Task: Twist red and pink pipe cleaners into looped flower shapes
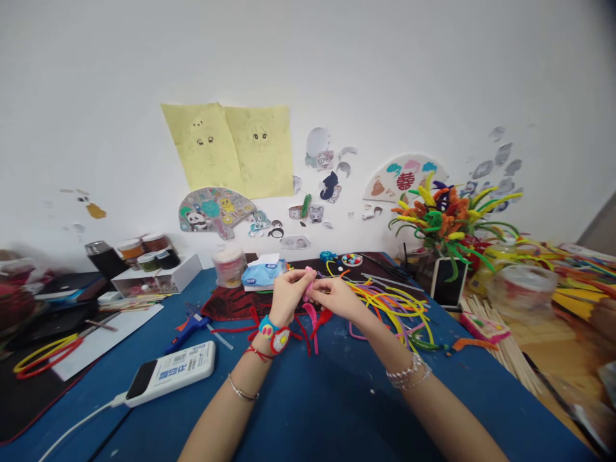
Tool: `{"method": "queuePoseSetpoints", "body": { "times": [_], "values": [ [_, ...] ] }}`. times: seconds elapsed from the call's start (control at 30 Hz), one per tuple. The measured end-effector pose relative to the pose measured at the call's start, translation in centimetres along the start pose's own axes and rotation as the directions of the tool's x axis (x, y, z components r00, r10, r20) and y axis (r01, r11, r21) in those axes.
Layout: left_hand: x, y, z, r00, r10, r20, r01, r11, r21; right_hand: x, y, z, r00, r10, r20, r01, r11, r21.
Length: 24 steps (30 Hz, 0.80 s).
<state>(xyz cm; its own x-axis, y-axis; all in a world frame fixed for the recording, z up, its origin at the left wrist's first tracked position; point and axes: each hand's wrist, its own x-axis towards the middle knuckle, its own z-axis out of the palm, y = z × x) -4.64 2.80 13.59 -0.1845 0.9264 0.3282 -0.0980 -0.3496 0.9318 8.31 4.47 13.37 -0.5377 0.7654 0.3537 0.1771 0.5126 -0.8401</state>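
Forearms (226, 417) reach forward, a pink pipe cleaner (308, 287) pinched (between both hands' fingers (301, 279)).

a white wall (308, 61) rises behind the far edge of the blue counter (332, 410), evenly and softly lit. two yellow paper sheets (226, 151) with drawn faces hang side by side on it, above a panda-printed paper fan (216, 210). further right is a white paper fan (403, 176) with a red double-happiness character, among cut-out cartoon stickers (503, 154). a grey surface (599, 224) fills the right edge, above a wooden table (534, 333).
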Motion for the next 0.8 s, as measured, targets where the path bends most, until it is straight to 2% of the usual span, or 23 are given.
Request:
{"method": "queuePoseSetpoints", "body": {
  "times": [0.3, 0.47, 0.6, 0.67, 0.8],
  "values": [
    [0.4, -0.7, 0.1, 0.998, -0.005, -0.056, 0.0, 0.996, -0.087, 0.6, 1.0, 0.8, 0.999, 0.022, -0.045, -0.022, 1.0, 0.003],
    [0.5, -0.9, 0.0, 0.997, -0.01, -0.079, 0.003, 0.995, -0.1, 0.7, 0.9, 1.6, 0.985, -0.048, -0.167, 0.024, 0.989, -0.148],
    [0.6, -1.5, -0.1, 0.992, 0.013, -0.129, -0.029, 0.992, -0.124, 0.6, 1.0, 2.3, 0.962, -0.124, -0.242, 0.041, 0.946, -0.323],
    [0.7, -1.9, -0.2, 0.992, 0.021, -0.128, -0.039, 0.989, -0.142, 0.7, 1.4, 2.6, 0.959, -0.121, -0.256, 0.017, 0.927, -0.376],
    [1.0, -2.9, -0.3, 0.987, -0.097, -0.13, 0.061, 0.964, -0.257, 0.7, 2.5, 2.7, 0.955, -0.023, -0.296, -0.126, 0.872, -0.474]
  ]
}}
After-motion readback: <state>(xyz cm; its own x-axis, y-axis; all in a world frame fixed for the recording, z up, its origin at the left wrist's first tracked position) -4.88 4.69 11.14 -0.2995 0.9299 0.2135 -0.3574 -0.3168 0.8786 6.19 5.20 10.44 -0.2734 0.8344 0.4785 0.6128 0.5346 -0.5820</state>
